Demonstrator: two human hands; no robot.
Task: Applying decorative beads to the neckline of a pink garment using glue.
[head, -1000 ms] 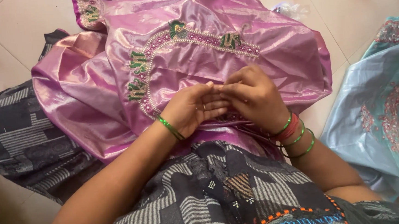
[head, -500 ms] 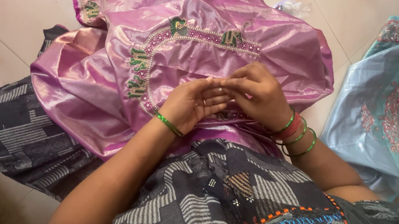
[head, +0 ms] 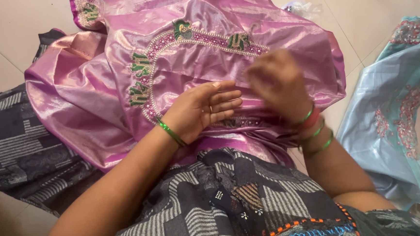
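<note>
A shiny pink garment (head: 119, 65) lies spread over my lap, with a green and bead-edged embroidered neckline (head: 183, 33). My left hand (head: 204, 108) rests on it palm up near the lower edge of the neckline, fingers loosely apart and holding nothing; a green bangle circles the wrist. My right hand (head: 278, 82) is lifted just above the fabric to the right of the left hand. It is blurred by motion and seen from the back, so its fingers and anything pinched in them are hidden. Green and red bangles sit on that wrist.
A light blue embroidered garment (head: 399, 106) lies on the floor at the right. Dark grey patterned cloth (head: 12, 144) spreads out at the left and covers my lap (head: 225, 204). Pale floor tiles (head: 1, 38) surround everything, and a scrap of clear plastic (head: 303, 8) lies at the top.
Both hands were pinched together over the fabric. Now they are apart: the right hand has lifted up and to the right, and the left hand has turned palm up and opened.
</note>
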